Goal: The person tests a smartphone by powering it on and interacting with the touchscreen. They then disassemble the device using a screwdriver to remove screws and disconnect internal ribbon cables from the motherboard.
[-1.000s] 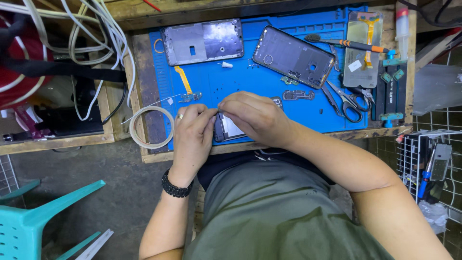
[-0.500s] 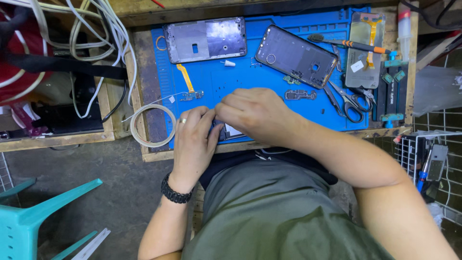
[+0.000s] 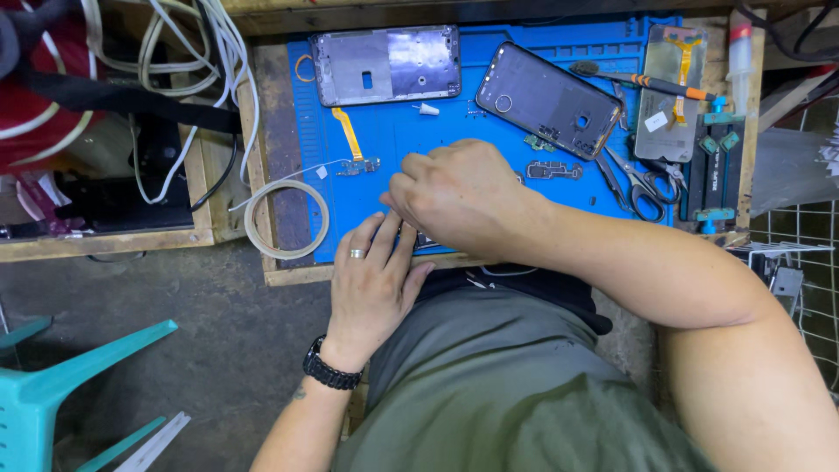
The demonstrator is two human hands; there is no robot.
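Note:
My left hand, with a ring and a black wristwatch, lies flat at the near edge of the blue work mat. Its fingertips press on a small dark phone part, most of which is hidden. My right hand hovers over that part with its fingers curled towards the left. What those fingers pinch is hidden. A yellow flex cable lies just left of my right hand, and a small metal bracket just right of it.
On the mat lie a silver phone frame, a dark phone back, scissors, an orange-and-black screwdriver and a panel with an orange flex. A tape roll and white cables sit left. A teal chair stands below.
My right hand has moved up and over the small part, covering it. My left hand has flattened out and slid down to the mat's near edge.

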